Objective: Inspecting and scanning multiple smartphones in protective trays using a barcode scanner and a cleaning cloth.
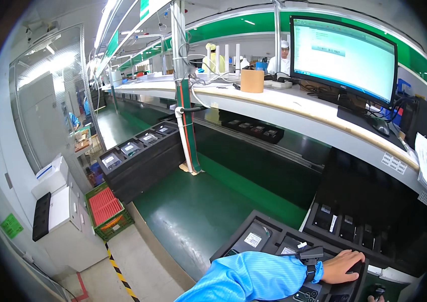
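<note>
My left hand (pixel 343 267), in a blue sleeve (pixel 253 274) with a dark strapped device at the wrist, reaches across a black foam tray (pixel 289 232). Its fingers bend over the tray's right edge, with the thumb apart on the near side; what lies under the palm is hidden. Dark, flat devices sit in the tray's pockets, among them a labelled one (pixel 254 237) and a phone with camera lenses (pixel 306 293) below my forearm. At the lower edge, only a sliver of my right hand (pixel 374 299) shows, its fingers against a small dark object (pixel 376 290).
Right of my tray stands another tray of devices (pixel 347 226) under the bench (pixel 284 103), which carries a monitor (pixel 344 58). A post (pixel 183 85) rises ahead. Stacked foam trays (pixel 143 151), a green crate (pixel 105 209) and a white cabinet (pixel 64 221) are left. Other people are farther back.
</note>
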### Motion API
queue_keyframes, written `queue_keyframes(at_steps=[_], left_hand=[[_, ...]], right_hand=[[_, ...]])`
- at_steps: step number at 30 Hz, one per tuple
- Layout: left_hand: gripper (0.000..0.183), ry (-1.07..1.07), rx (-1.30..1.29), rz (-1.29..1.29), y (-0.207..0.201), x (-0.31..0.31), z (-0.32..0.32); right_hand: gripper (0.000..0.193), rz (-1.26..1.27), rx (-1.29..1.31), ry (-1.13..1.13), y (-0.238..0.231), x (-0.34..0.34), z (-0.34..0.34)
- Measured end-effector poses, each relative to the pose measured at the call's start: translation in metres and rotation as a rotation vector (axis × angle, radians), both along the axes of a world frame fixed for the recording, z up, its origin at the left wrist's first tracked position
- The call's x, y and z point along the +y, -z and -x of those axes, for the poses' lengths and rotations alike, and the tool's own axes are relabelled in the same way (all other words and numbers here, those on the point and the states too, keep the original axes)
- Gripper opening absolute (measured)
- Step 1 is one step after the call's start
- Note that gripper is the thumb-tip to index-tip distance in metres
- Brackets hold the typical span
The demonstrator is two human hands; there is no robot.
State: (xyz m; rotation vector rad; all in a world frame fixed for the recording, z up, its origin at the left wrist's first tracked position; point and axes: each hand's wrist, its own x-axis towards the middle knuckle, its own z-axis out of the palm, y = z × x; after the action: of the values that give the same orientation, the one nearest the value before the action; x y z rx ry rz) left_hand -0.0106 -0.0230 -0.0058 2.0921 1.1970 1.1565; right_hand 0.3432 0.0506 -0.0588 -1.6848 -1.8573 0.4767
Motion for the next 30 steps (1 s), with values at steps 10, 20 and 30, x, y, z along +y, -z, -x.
queue_keyframes(at_steps=[10, 20, 30], left_hand=[[0.046, -0.043, -0.040, -0.028, -0.005, -0.001, -0.002], [0.043, -0.053, -0.098, -0.023, -0.005, -0.004, 0.004], [0.043, -0.099, -0.141, -0.007, -0.008, 0.001, 0.007]], right_hand=[[0.039, 0.027, 0.054, 0.016, 0.002, 0.002, -0.001], [0.045, -0.369, -0.016, 0.023, 0.004, -0.011, 0.019], [0.061, -0.624, 1.025, 0.422, -0.052, 0.065, -0.173]])
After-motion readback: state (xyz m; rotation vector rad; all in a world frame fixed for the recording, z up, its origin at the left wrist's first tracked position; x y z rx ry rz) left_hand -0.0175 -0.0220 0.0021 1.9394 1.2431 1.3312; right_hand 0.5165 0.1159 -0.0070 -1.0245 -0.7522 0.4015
